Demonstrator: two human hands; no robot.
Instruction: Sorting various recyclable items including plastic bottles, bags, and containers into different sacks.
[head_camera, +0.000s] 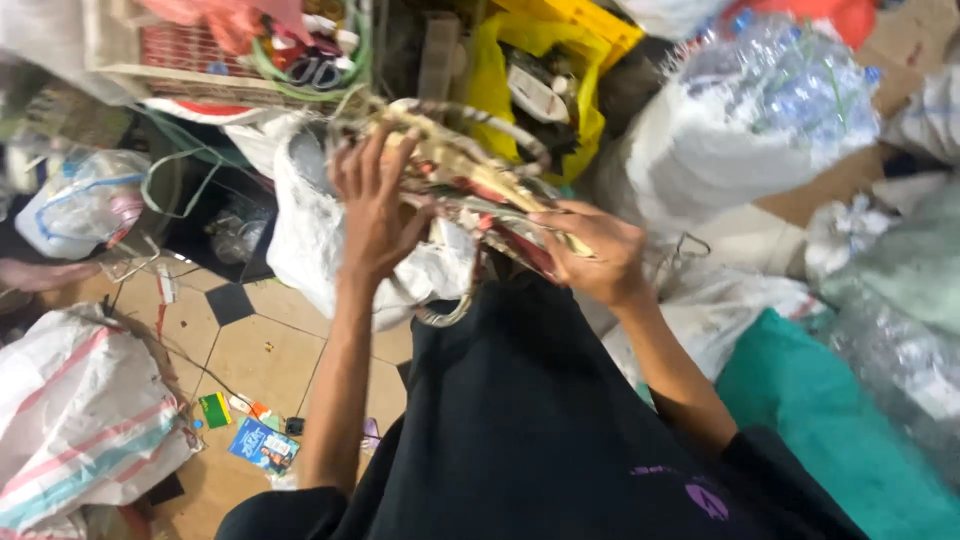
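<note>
Head view looks down at two bare hands holding one messy bundle of old wires and strips (470, 185) up in the air, above the tiled floor (255, 345). The left hand (375, 205) is pressed flat on the near left side of the bundle, fingers spread and curled over the top. The right hand (595, 250) is closed on the bundle's right end, thumb on top.

The bundle looks light, since it sits high with no strain. It looks bendy and floppy, not stiff, and loops hang out of it, one at the top and one at the bottom. Loose bits could slip out or catch on things. I think the safest hold is around the thick middle, not on a thin loop.

Counting: one bundle, two hands. One white bag (310, 230) sits right behind the bundle. One big clear bag of plastic bottles (760, 100) lies toward the far right. One yellow bag (510, 75) is at the far middle. One striped sack (80, 430) lies at the near left edge of the floor. A few small cards and scraps (262, 445) lie beside it; they are too small to count well.
</note>
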